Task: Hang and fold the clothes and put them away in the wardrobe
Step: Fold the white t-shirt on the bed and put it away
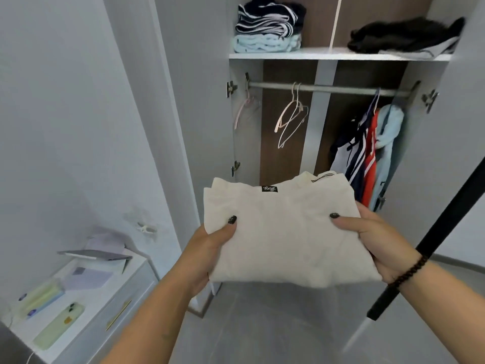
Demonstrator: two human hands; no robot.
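Cream folded garment is held in the air before the open wardrobe, below its shelf. Left hand and right hand grip its two sides, thumbs on top, other fingers probably curled underneath, hidden by cloth. Empty hangers and hung clothes share the rail.

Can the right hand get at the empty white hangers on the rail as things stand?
Probably not yet. The right hand and the left hand both grip the folded cream shirt, so neither is free. The white hangers themselves hang unobstructed on the rail, doors open.
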